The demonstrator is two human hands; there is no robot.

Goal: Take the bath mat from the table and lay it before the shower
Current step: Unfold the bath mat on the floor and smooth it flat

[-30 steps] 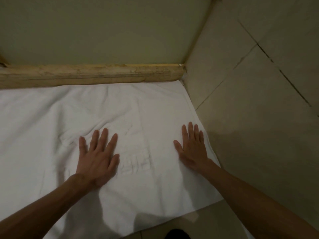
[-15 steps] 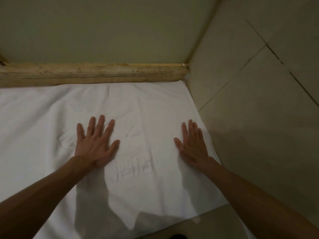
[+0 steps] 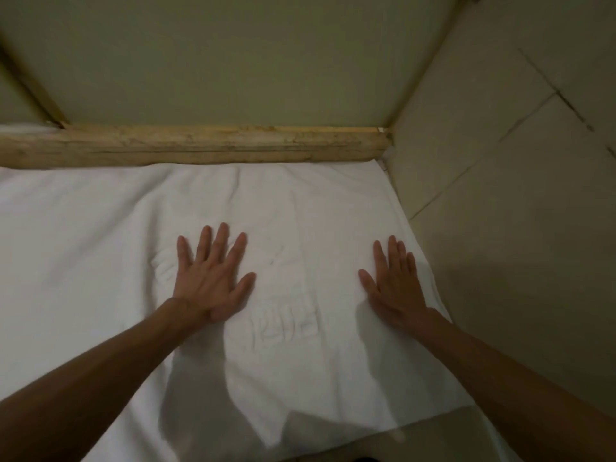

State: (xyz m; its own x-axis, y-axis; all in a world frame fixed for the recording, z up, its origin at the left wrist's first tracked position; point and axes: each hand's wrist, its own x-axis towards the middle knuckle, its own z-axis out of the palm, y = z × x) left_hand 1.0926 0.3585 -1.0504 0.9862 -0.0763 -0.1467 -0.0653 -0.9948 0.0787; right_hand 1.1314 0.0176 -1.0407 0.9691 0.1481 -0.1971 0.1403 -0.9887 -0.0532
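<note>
The mat [image 3: 300, 201] lies flat on the floor [image 3: 416, 435]. Its far edge touches the sill [image 3: 200, 145] at the floor's far edge, and its right edge is just beside the tiles [image 3: 500, 228]. The left grip [image 3: 210, 281] rests palm down on the mat's middle, fingers straight and spread. The right grip [image 3: 396, 285] lies flat near the mat's right edge, fingers straight and closer together.

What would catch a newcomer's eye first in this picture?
The white bath mat, spread out, fills the lower left and middle, its far edge along the worn tan curb. Both hands lie flat on it: the left hand near the middle, the right hand near its right edge.
</note>
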